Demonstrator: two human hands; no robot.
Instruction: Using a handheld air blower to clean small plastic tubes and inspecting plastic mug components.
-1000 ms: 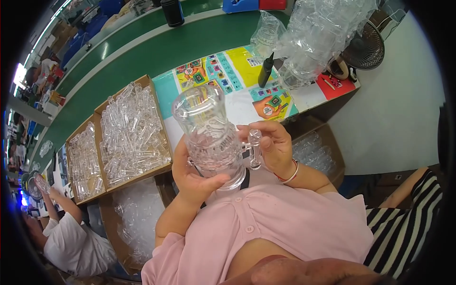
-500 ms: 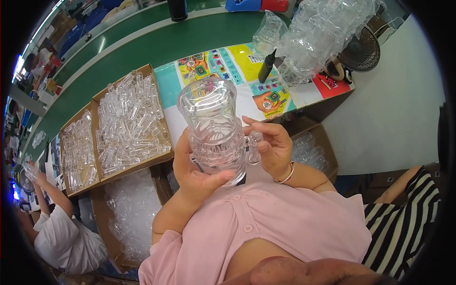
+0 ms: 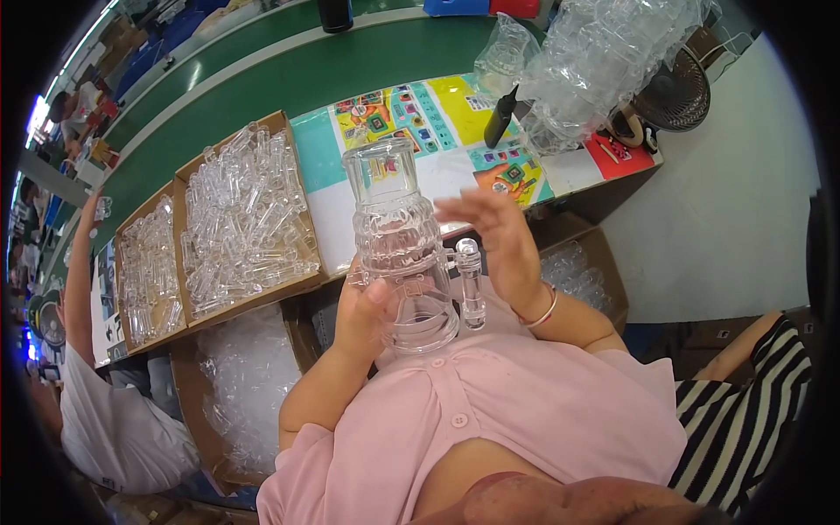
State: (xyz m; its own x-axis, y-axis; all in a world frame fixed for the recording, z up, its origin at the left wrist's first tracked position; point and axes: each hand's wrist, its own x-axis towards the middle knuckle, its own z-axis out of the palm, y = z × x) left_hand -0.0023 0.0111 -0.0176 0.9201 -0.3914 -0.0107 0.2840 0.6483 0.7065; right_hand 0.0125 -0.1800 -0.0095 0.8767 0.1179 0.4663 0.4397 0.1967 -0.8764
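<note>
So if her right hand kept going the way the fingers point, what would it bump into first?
Probably the clear plastic jug. The right hand is open with fingers aimed left at its ribbed side, though depth is hard to judge.

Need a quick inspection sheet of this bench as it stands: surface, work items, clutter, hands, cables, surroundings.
Surface: table with a bright patterned mat, beyond it a green conveyor belt.
Work items: clear glass vessel held upright, with a side tube.
Clutter: two cardboard trays of clear glass pieces, a pile of clear plastic bags, a black bottle.
Hands: left hand grips the vessel's lower body; right hand open, fingers spread beside it, contact unclear.
Cables: nothing seen.
Surroundings: small fan; a person in white at left; a striped sleeve at right.
</note>
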